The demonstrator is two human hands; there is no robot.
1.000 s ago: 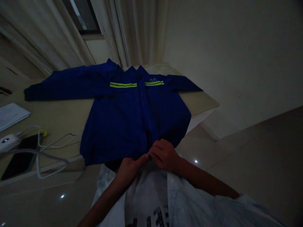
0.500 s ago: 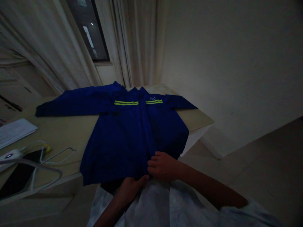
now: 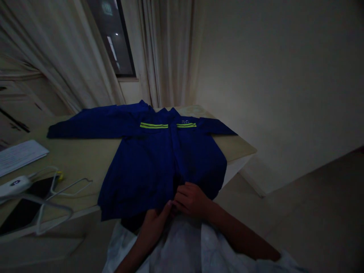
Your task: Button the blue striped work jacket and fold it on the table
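A dark blue jacket (image 3: 148, 167) with yellow-green reflective stripes lies front up on the table, its sleeves spread to both sides. The lower hem hangs at the table's near edge, and the front opening parts near the bottom. My left hand (image 3: 155, 223) grips the hem at the base of the front opening, thumb on top. Right beside it, my right hand (image 3: 192, 201) has its fingers curled on the other front edge. The fingertips of both hands almost meet. Whatever small part of the jacket lies between them is too dark to make out.
On the left of the table (image 3: 82, 163) are papers (image 3: 21, 156), a dark flat device (image 3: 25, 208), a white power strip or adapter (image 3: 15, 186) and a white hanger (image 3: 57, 206). Curtains (image 3: 170, 57) and a window stand behind; a wall (image 3: 278, 83) rises on the right.
Both hands have shifted slightly left, and the right hand's fingertips have come closer to the left thumb. The jacket's front opening gapes a bit more at the bottom. The view has moved slightly.
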